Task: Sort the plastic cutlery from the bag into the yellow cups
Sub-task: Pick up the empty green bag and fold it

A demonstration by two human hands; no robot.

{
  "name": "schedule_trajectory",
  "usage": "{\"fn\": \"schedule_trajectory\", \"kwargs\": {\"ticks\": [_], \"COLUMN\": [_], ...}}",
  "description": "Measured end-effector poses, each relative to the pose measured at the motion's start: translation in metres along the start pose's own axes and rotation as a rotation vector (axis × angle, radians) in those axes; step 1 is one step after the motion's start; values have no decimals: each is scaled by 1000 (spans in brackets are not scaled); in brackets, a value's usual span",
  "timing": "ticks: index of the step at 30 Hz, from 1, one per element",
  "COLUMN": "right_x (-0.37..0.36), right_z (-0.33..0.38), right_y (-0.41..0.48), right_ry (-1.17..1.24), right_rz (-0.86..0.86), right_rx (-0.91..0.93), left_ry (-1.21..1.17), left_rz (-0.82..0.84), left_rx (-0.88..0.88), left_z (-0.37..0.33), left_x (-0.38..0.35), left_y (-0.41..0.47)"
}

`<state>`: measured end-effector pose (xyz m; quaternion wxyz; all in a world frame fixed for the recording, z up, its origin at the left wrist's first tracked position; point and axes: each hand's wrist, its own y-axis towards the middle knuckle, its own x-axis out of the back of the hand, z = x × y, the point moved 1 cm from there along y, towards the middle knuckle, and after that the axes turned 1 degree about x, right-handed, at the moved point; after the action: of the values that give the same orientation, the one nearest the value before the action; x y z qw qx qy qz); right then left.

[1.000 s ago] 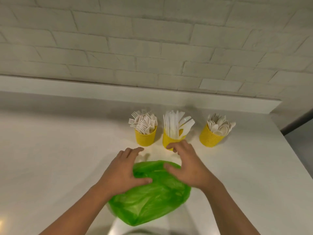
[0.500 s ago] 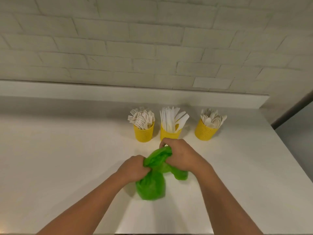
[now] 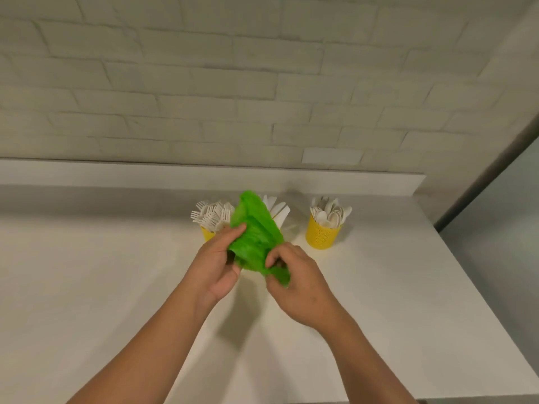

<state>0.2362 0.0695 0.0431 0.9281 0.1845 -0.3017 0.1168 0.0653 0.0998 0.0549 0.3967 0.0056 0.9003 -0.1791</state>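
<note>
Grip, left hand (image 3: pixel 217 259): your fingers are closed around the lower left of the green bag (image 3: pixel 254 234); the thumb presses the film from the front.
Grip, right hand (image 3: pixel 300 282): your fingertips pinch the bag's lower right corner, fingers curled narrow, with a fold of film showing under them.
Bag position: you hold it bunched and raised off the counter (image 3: pixel 87 287), between both hands, in front of the cups.
Bag contents: no cutlery outline shows through the film; judge it empty or nearly so.
Bag handling: expect thin, soft, very light film. It crumples freely, holds no shape and may slip between dry fingers. Take hold by gathered folds, not by a single layer.
Fork cup (image 3: pixel 207 233): stands at the left, partly hidden by your left hand; white forks (image 3: pixel 210 215) fill it.
Middle cup: hidden behind the bag; only white knives (image 3: pixel 278 211) show above it.
Spoon cup (image 3: pixel 322 236): stands at the right, apart from your hands, filled with spoons (image 3: pixel 329 214).
Task state: judged complete as to sorting; no loose cutlery lies on the counter.
Caution: the raised bag is near the knives; keep it clear so that you do not tip the cup.
</note>
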Motion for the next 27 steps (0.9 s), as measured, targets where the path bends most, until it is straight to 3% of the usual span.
{"fn": "schedule_trajectory", "kwargs": {"ticks": [4,6,9,11,13,14,16,18,22,24,27], "right_x": [5,4,12,18,24,26,30,32,48,57,65], "right_z": [2,3,11,8,5,4,4,0,-2,-5,-10], "right_y": [-13,-12,-8,-9,-10,-12,-16,-18,-26,-32,-33], "right_ry": [709,923,710,652,796,891,954,756,376,232,110], "right_rz": [37,-29,-183,-253,-284,-292,-317,-355,-428,-329,-57], "right_rx": [-437,-493,-443,-452,-512,-542,-581,-546,-126,76,76], "left_ry": [65,163,403,750,1033,1071,1106,1130,910,691,602], "left_rz": [119,152,39,-117,-185,-136,-26,-15,-1,10,90], "left_rx": [65,106,29,-188,-406,-450,-425,-420,-286,-185,-154], "left_z": [21,34,53,57,55,55,61,67,65,59,46], "left_x": [-19,-24,-29,-28,-27,-29,-33,-34,-42,-46,-52], "left_y": [-14,-23,-27,-26,-30,-34,-41,-44,-44,-43,-48]}}
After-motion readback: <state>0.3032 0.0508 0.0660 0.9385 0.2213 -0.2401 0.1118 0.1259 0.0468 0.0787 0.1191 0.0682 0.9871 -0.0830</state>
